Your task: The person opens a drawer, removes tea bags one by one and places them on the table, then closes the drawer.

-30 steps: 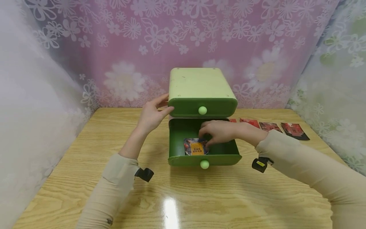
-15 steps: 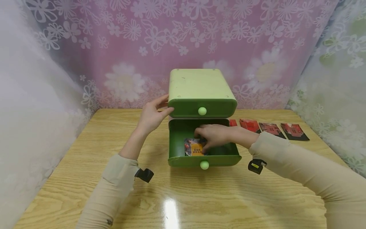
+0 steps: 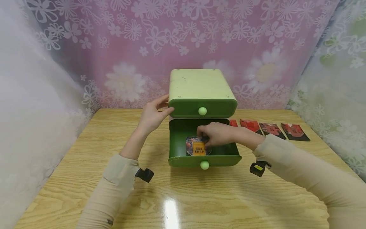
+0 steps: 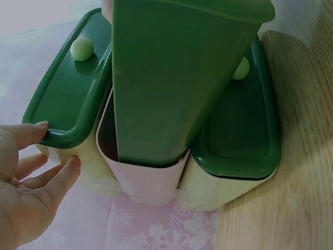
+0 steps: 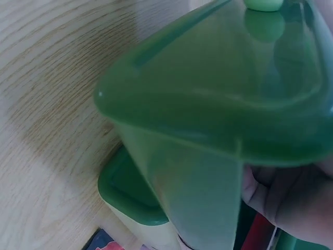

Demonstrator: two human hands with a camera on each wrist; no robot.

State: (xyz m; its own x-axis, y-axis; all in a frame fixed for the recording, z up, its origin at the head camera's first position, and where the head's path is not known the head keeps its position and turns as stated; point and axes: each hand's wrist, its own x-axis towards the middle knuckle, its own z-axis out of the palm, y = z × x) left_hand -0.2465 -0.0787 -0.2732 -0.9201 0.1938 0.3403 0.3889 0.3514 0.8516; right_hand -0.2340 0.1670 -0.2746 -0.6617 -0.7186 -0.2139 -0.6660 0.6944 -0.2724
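In the head view, my left hand [image 3: 151, 117] rests against the left side of a drawer cabinet [image 3: 201, 83], thumb tip on the front corner of its shut top drawer [image 3: 186, 107] and fingers along its side. The middle drawer [image 3: 178, 135] is pulled out. My right hand [image 3: 218, 136] reaches into it, fingers curled, and pinches the right part of a packet [image 3: 198, 150] with a dark printed face and a yellow label. Seen from the right wrist, the drawer wall [image 5: 197, 192] partly hides that hand [image 5: 296, 203], with a red strip [image 5: 257, 232] below it.
Several flat red and black packets [image 3: 294, 131] lie in a row on the wooden table [image 3: 128, 197], right of the cabinet. A bottom drawer [image 4: 234, 130] is shut below the pulled-out one. A flowered curtain [image 3: 137, 57] hangs behind.
My right hand reached further left onto the packet, then drew back slightly right, and the packet shifted a little right with it. My left hand has stayed against the cabinet.
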